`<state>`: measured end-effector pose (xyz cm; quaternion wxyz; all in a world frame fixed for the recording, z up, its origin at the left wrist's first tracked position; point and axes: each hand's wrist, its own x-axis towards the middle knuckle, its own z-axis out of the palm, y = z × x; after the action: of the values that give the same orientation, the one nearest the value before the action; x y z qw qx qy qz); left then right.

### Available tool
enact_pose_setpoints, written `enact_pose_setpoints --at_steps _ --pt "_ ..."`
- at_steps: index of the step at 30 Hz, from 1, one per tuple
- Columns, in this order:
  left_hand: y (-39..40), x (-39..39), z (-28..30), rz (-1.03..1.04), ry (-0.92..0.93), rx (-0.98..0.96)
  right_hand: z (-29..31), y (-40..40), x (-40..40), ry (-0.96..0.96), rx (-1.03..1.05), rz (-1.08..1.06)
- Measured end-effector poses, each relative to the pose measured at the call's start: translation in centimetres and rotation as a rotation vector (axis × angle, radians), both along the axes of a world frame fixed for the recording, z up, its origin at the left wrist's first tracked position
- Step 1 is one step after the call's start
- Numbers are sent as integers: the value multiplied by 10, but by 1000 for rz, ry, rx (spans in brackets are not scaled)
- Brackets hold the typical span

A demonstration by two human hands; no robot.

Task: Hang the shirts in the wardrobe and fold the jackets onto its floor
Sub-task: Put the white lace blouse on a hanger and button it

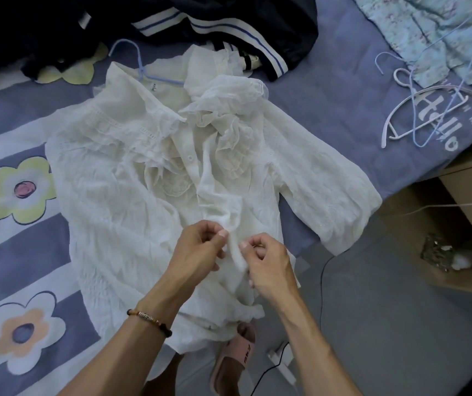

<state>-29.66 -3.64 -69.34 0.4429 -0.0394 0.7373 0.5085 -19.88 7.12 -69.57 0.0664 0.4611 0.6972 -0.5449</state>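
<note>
The single head view is looking steeply down from close above onto the bed [329, 81], facing forward, the floor [386, 324] showing lower right.

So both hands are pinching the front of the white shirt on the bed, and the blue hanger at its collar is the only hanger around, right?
Not quite. Both the left hand and right hand do pinch the white shirt's front on the bed, and a blue hanger sits at its collar. But the head view shows more hangers lying in a loose pile on the bed to the right.
</note>
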Motion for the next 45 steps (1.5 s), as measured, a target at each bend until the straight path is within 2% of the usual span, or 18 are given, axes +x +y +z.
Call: enact_pose_setpoints --at_steps 2,4,5,7,9,13,21,24,28,32,37,42,45 --pt "3 8 -2 127 -44 -43 4 -3 14 -2 -121 82" --pt "6 17 -3 160 -82 -35 5 -7 30 -6 -101 300" --pt "6 22 -4 118 -57 -50 7 -9 36 -8 -116 401" --pt "2 32 -8 -86 122 -181 12 -9 45 -66 -261 540" --pt "-5 40 -8 -182 263 -271 13 -4 50 -134 -302 550" --pt "-21 59 -9 -207 313 -305 -5 12 45 -53 102 427" --pt "-27 83 -11 -301 460 -518 -40 20 24 50 440 399" --pt "-27 86 -13 -317 415 -551 -50 24 22 53 478 485" --pt "-23 83 -9 -254 227 -384 -56 22 17 145 567 539" --pt "-20 82 -6 -81 205 -262 -57 25 12 227 391 418" --pt "-18 78 -3 75 130 -237 -52 30 4 95 556 565" --pt "-17 84 -2 87 16 -191 -36 34 28 168 330 342" --pt "-9 93 -2 84 -59 -129 -21 29 59 166 233 351"
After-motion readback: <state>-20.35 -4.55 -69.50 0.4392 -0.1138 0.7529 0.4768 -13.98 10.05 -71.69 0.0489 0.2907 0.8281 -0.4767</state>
